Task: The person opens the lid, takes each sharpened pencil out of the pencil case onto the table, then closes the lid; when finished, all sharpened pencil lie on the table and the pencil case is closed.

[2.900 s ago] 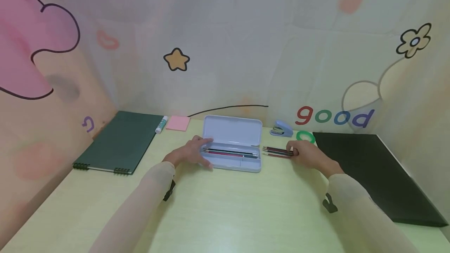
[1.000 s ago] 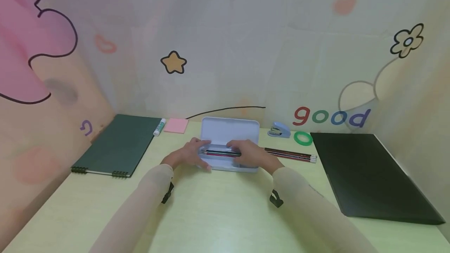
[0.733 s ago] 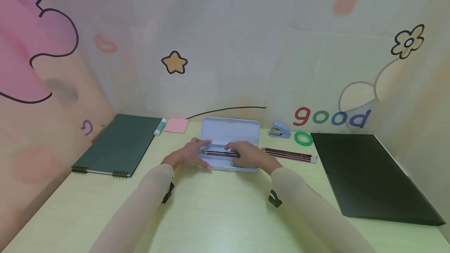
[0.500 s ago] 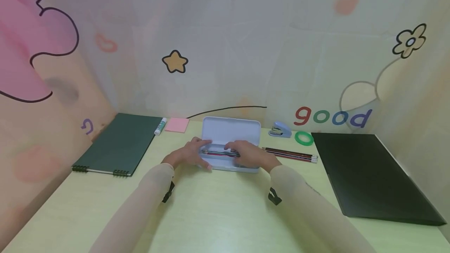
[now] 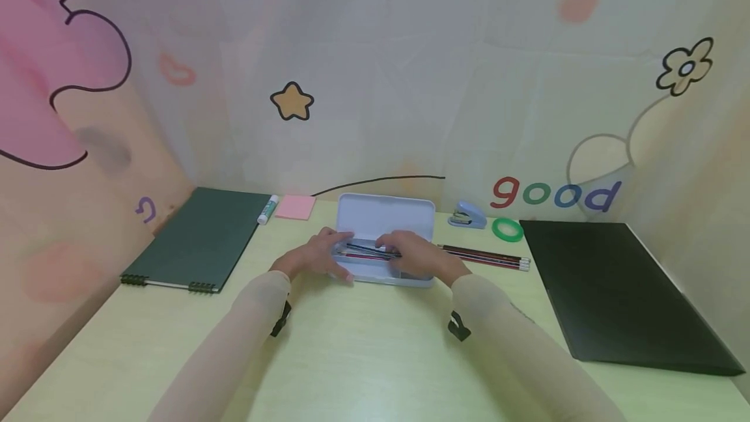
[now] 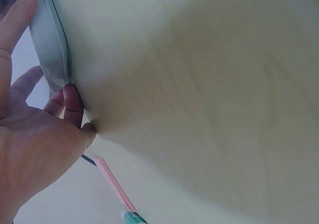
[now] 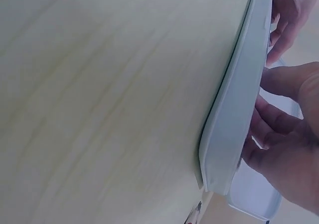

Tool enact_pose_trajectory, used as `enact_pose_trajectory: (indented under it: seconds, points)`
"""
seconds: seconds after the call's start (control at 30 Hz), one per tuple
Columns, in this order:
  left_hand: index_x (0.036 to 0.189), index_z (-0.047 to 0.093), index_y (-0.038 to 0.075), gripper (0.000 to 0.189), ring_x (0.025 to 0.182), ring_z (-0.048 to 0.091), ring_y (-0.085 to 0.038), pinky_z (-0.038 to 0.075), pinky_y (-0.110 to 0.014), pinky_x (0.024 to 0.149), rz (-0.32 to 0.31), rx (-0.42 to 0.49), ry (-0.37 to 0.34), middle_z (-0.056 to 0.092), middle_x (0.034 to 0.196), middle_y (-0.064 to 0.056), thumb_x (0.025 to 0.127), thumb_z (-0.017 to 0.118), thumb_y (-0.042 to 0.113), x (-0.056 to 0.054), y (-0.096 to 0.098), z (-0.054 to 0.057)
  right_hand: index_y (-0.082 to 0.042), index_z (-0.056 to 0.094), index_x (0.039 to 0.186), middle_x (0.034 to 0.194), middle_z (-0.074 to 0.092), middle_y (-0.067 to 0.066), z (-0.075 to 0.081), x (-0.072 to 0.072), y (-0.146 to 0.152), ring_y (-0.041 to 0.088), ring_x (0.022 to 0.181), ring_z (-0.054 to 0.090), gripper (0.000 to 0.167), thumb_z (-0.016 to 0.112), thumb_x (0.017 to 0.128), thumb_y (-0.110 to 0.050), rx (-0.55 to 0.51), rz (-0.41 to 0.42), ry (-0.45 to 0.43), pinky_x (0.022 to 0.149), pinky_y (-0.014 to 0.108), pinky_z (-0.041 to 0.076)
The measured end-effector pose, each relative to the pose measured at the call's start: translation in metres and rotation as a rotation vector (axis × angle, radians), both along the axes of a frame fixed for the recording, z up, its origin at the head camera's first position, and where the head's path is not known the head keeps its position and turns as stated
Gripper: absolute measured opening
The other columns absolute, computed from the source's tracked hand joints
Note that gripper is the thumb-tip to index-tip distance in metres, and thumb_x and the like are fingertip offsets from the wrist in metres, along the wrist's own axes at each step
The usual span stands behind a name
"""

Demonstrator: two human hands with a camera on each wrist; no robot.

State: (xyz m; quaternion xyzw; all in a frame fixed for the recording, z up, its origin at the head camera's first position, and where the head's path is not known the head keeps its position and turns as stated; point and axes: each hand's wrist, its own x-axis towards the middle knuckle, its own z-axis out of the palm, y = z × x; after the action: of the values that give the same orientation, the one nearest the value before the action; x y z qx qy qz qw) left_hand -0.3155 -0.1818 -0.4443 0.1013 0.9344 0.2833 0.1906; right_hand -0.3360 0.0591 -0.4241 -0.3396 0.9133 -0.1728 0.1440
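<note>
Gripping the left end of the open pencil case (image 5: 385, 217), the left hand (image 5: 316, 254) has its thumb at the front edge and its fingers toward the hinge. Over the case's right half, the right hand (image 5: 418, 254) has its fingers bent, pinching at least one dark pencil (image 5: 366, 250) that slants above a red pencil (image 5: 362, 256) lying inside; the case wall partly hides those fingertips in the right wrist view.

Just right of the case, a pencil bundle (image 5: 486, 257) lies on the surface (image 5: 363, 357). Behind it to the case's right are a stapler (image 5: 467, 215) and green tape (image 5: 496, 229), with a black folder (image 5: 621, 295) farther right. Left of the case are pink notes (image 5: 295, 207), a glue stick (image 5: 267, 210) and a dark green notebook (image 5: 202, 236).
</note>
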Motion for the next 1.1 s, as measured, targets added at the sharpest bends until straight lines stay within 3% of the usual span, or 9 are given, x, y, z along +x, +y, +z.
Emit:
enact_pose_trajectory:
  seconds: [0.43, 0.73, 1.1]
  points:
    - [0.157, 0.032, 0.026, 0.096, 0.140, 0.031, -0.037, 0.031, -0.062, 0.116, 0.008, 0.016, -0.011, 0.026, 0.157, -0.017, 0.078, 0.084, 0.040, -0.0004, -0.0003, 0.0004, -0.007, 0.069, 0.120, 0.097, 0.071, 0.004, 0.0052, -0.0008, -0.0033, 0.017, 0.090, 0.061, 0.033, 0.063, 0.089, 0.005, -0.048, 0.019, 0.012, 0.092, 0.037, 0.054]
    - [0.157, 0.032, 0.027, 0.097, 0.138, 0.032, -0.036, 0.032, -0.062, 0.115, 0.014, 0.018, -0.018, 0.028, 0.154, -0.016, 0.077, 0.086, 0.040, 0.0000, 0.0011, -0.0003, -0.011, 0.070, 0.115, 0.090, 0.066, 0.002, 0.0067, -0.0026, -0.0059, 0.016, 0.085, 0.055, 0.030, 0.062, 0.090, 0.003, 0.022, 0.040, -0.037, 0.083, 0.032, 0.049]
    - [0.156, 0.034, 0.027, 0.094, 0.139, 0.032, -0.036, 0.033, -0.061, 0.115, 0.010, -0.010, -0.004, 0.028, 0.156, -0.016, 0.078, 0.085, 0.039, 0.0028, 0.0014, 0.0029, -0.012, 0.069, 0.118, 0.092, 0.064, 0.002, 0.0085, -0.0049, -0.0032, 0.017, 0.088, 0.055, 0.029, 0.065, 0.092, -0.001, 0.017, 0.037, -0.091, 0.086, 0.032, 0.049]
